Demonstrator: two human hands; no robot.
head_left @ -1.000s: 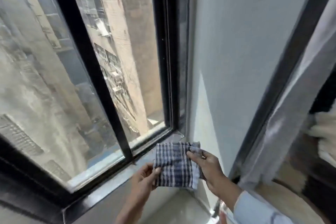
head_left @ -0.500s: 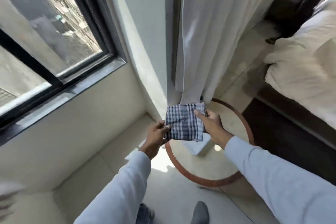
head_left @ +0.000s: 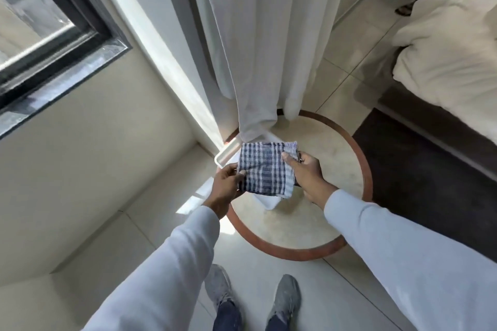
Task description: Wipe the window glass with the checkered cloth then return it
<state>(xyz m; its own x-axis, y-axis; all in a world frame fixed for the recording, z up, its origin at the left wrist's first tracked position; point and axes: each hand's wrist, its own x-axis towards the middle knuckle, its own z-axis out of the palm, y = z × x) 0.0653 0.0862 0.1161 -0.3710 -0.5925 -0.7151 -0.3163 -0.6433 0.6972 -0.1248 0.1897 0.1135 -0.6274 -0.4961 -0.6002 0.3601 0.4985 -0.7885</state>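
Observation:
The blue-and-white checkered cloth (head_left: 265, 169) is folded into a small square and held flat between both hands. My left hand (head_left: 226, 188) pinches its left edge and my right hand (head_left: 306, 172) grips its right edge. The cloth hangs just above a white tray (head_left: 227, 156) on a round table (head_left: 338, 164) with a brown rim. The window glass (head_left: 29, 21) in its black frame is at the upper left, well away from both hands.
White curtains (head_left: 255, 35) hang down behind the table, their hem touching it. A bed with cream bedding (head_left: 451, 43) stands at the right, a dark rug (head_left: 419, 177) beside it. My grey shoes (head_left: 285, 295) stand on the tiled floor below.
The view has swung from the window down to the round table. Both hands have carried the folded cloth away from the glass and lowered it over the white tray.

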